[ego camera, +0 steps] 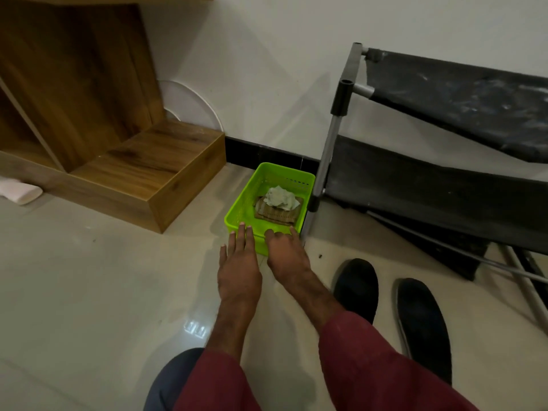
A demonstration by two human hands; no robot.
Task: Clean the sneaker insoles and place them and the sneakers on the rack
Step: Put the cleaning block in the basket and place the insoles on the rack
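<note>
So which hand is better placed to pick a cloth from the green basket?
Likely the right hand: its fingers reach the near rim of the basket just before the cloths; the left hand is at the near-left corner, farther off.

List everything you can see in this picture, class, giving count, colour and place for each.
basket: one, lime green, on the floor beside the rack's leg
cloths: two, pale crumpled one on brown folded one, inside the basket
insoles: two, black, on the floor right of the hands
rack: one, black fabric shelves, grey tubes, against the wall, right
cabinet: one, brown wood, left
white object: one, on the floor by the cabinet, unidentifiable
left hand: one, fingers straight, fingertips at the basket's near rim
right hand: one, at the same rim
sleeves: two, maroon, bottom
</note>
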